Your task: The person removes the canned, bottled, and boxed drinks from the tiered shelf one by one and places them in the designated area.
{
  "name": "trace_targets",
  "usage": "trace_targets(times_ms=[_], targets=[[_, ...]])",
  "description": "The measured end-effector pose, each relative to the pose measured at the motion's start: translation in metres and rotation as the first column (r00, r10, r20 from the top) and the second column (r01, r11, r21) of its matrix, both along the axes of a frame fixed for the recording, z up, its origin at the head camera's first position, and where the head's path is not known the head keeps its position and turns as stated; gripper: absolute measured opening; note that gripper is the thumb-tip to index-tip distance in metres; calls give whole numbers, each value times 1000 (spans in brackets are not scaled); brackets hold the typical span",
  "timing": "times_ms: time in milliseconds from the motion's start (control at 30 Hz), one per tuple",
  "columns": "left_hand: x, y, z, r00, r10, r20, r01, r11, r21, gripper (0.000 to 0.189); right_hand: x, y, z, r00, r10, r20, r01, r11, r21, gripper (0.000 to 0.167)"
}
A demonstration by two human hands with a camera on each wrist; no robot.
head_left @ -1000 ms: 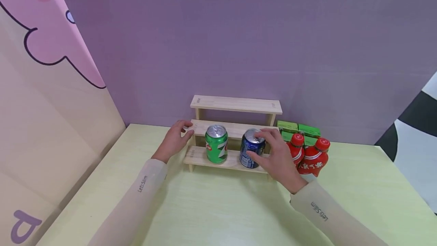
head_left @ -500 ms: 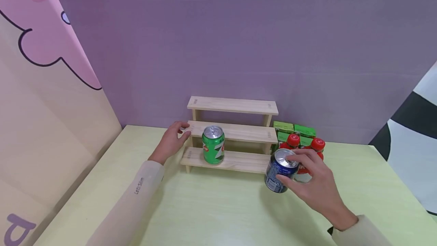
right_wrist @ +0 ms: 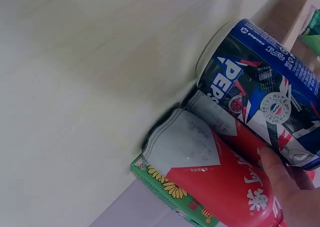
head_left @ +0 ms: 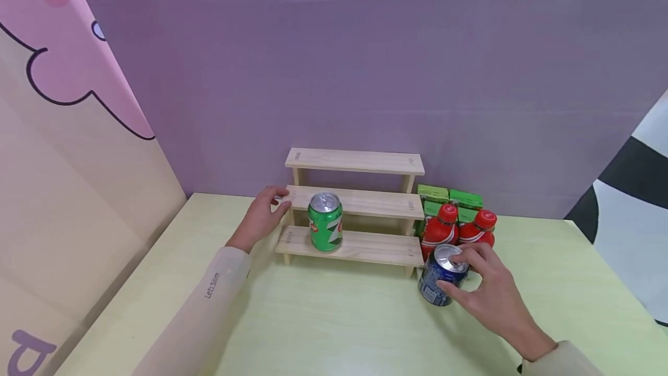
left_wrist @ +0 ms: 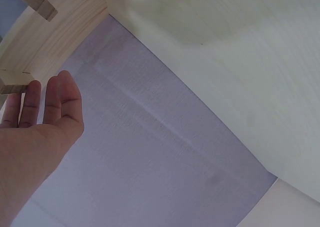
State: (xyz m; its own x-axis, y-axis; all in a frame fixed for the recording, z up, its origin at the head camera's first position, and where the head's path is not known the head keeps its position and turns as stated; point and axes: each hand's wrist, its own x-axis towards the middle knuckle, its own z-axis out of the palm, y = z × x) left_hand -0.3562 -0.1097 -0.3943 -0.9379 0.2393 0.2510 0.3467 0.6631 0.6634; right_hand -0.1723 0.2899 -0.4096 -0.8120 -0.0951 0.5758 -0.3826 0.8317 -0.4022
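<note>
A blue Pepsi can (head_left: 434, 284) stands at the right front corner of a three-step wooden shelf (head_left: 381, 246). My right hand (head_left: 496, 297) pinches it near the top, between thumb and fingers. In the right wrist view the Pepsi can (right_wrist: 265, 94) is close to the red pouches; whether its base touches the table, I cannot tell. My left hand (head_left: 262, 219) is at the left end of the shelf's middle step, fingers loosely bent; the left wrist view puts the fingertips (left_wrist: 33, 87) against the wood. A green 7UP can (head_left: 326, 226) sits upright on the lowest step, left of centre.
Two red pouches with red caps, a left pouch (head_left: 440, 232) and a right pouch (head_left: 477, 233), stand just behind the Pepsi can. Several green boxes (head_left: 466, 199) are behind them. A purple backdrop (head_left: 355, 74) rises behind the table (head_left: 323, 318).
My right hand has carried the Pepsi can off the lowest step, rightward and down to the front of the red pouches. My left hand stays at the shelf's left end.
</note>
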Motion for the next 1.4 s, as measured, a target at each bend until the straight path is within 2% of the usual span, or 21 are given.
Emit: trace_targets(times_ms=[233, 400, 600, 867, 1100, 1233, 1400], targets=[[0, 0, 0, 1000, 1, 4, -1, 1000, -6, 33, 0, 0, 1, 999, -14, 43, 15, 1000, -21, 49], [-2, -1, -1, 1000, 0, -6, 0, 1000, -10, 33, -1, -6, 12, 1000, -21, 0, 21, 1000, -9, 51], [-1, 0, 0, 1000, 5, 0, -5, 1000, -9, 34, -9, -20, 31, 998, 40, -49, -41, 999, -15, 51], [0, 1, -1, 1000, 6, 6, -6, 1000, 0, 33, -20, -45, 39, 990, 122, -67, -124, 992, -32, 50], [0, 1, 0, 1000, 3, 1, -3, 1000, 17, 33, -47, -90, 44, 971, 236, -39, -239, 966, -102, 55], [1, 0, 0, 1000, -1, -13, 1, 1000, 24, 32, -70, -122, 48, 950, 313, 25, -308, 944, -118, 59], [4, 1, 2, 1000, -9, -24, 10, 999, 43, 32, -95, -154, 45, 928, 354, 119, -336, 930, -150, 57]])
